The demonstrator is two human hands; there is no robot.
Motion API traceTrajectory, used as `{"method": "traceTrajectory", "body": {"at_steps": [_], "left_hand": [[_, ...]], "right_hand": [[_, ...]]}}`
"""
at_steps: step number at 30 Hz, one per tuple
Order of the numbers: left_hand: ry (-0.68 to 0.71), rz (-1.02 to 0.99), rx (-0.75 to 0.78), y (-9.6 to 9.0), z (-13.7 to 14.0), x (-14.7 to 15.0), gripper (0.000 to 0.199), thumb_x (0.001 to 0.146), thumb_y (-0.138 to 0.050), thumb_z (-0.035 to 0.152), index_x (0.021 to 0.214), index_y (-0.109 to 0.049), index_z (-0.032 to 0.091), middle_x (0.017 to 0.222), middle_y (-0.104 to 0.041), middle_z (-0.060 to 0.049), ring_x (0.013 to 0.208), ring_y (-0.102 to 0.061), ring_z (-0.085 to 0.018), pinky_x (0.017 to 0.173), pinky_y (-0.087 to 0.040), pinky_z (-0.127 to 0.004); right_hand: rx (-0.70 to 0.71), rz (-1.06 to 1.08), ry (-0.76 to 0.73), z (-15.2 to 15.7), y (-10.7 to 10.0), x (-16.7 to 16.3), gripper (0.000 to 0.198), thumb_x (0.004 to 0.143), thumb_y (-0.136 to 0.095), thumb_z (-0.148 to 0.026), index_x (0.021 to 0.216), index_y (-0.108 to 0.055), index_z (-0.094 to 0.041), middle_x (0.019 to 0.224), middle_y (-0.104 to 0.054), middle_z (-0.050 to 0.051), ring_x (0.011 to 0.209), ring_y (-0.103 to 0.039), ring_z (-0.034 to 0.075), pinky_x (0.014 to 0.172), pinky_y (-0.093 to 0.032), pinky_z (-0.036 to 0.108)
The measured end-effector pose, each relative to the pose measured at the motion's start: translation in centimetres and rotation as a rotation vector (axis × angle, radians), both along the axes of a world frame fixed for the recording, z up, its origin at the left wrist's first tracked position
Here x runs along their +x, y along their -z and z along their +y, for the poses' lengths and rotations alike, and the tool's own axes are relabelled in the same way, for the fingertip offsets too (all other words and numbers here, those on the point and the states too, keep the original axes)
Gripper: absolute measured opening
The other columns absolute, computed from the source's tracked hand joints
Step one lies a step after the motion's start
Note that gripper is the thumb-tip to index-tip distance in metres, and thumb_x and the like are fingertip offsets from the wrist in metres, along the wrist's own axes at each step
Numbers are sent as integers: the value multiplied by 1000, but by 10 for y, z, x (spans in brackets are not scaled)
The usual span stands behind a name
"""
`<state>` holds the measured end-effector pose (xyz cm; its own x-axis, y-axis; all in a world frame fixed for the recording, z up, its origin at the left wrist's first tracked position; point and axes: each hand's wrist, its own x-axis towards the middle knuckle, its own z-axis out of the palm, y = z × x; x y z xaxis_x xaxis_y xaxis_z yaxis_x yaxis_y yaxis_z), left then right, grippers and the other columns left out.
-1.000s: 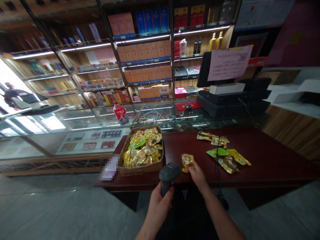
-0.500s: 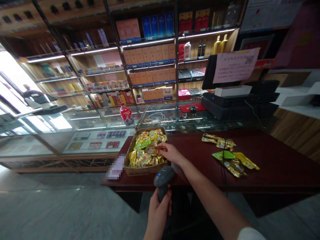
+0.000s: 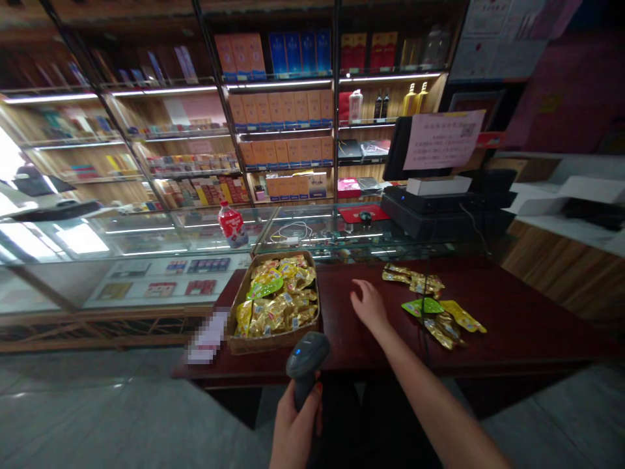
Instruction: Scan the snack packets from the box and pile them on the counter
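Head view: dark-red wooden bench (image 3: 338, 326) bearing a brown cardboard box (image 3: 276, 342); beyond, a pink paper sheet (image 3: 443, 142) with blurred print. Right hand (image 3: 371, 309) over the bench, fingers parted; left hand (image 3: 295, 417) gripping a dark-grey plastic scanner (image 3: 309, 353), long axis near-upright, head facing away, near the box's gold foil packets (image 3: 279, 311).

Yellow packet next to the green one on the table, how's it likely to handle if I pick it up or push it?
The yellow packet would probably flex, since it looks like a thin-walled pouch. Its glossy surface suggests it might be a bit slippery. Lying flat on the table, it should slide rather than roll.
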<state>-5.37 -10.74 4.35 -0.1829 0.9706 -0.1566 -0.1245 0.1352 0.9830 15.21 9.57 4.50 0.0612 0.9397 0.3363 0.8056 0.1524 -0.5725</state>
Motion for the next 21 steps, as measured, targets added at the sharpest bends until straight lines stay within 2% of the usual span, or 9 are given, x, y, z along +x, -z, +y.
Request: {"method": "traceTrajectory", "body": {"at_steps": [3, 5, 7, 11, 14, 17, 19, 21], "left_hand": [[-1, 0, -20, -4, 1, 4, 66, 68, -78, 66, 101, -69, 11, 53, -54, 3, 40, -45, -9, 40, -34, -20], [-6, 6, -26, -8, 2, 10, 66, 68, -78, 67, 101, -69, 11, 50, -53, 4, 38, -43, -9, 39, -32, -20], [-4, 4, -26, -11, 2, 16, 64, 68, -77, 66, 100, -69, 11, 47, -51, 5, 37, -42, -9, 39, -30, -20], [2, 3, -30, -12, 3, 22, 58, 68, -78, 63, 96, -69, 13, 47, -49, 6, 37, -41, -8, 39, -30, -20], [23, -1, -56, -13, 5, 24, 54, 66, -79, 60, 93, -69, 14, 49, -50, 6, 36, -40, -8, 38, -30, -20], [59, -9, -99, -19, 5, 25, 53, 63, -80, 57, 91, -68, 14, 49, -51, 6, 36, -40, -8, 37, -31, -20], [74, -1, -111, -24, 5, 26, 54, 63, -80, 57, 91, -67, 13, 50, -51, 6, 37, -41, -8, 37, -32, -20], [92, 10, -104, -29, 4, 28, 53, 64, -79, 56, 93, -66, 13, 50, -51, 6, 37, -42, -8, 37, -33, -20]], "right_hand": [[-91, -100, 280, 26, 11, 52, 48, 96, -67, -34, 141, -54, -22, 156, -45, 11, 141, -43, 35, 115, -34, 64], [-148, -161, 355, 43, 14, 78, 51, 96, -68, -36, 143, -53, -23, 159, -42, 10, 144, -40, 36, 116, -30, 66], [-182, -217, 371, 54, 14, 94, 50, 95, -68, -36, 141, -55, -22, 157, -45, 10, 142, -43, 35, 116, -32, 65], [-154, -319, 276, 46, 21, 90, 38, 96, -67, -36, 130, -61, -20, 143, -58, 10, 129, -56, 31, 108, -45, 58], [-109, -358, 131, 18, 30, 69, 32, 97, -66, -37, 124, -65, -19, 133, -64, 9, 120, -61, 28, 104, -48, 54], [-71, -343, -4, -11, 39, 50, 28, 98, -62, -32, 125, -65, -23, 125, -67, 7, 114, -63, 25, 102, -47, 48], [-41, -306, -36, -25, 45, 43, 32, 97, -59, -26, 128, -65, -25, 130, -65, 9, 119, -60, 26, 103, -45, 45], [-11, -258, -6, -34, 51, 39, 39, 95, -56, -24, 134, -63, -22, 143, -57, 16, 133, -50, 34, 108, -39, 50]]}}
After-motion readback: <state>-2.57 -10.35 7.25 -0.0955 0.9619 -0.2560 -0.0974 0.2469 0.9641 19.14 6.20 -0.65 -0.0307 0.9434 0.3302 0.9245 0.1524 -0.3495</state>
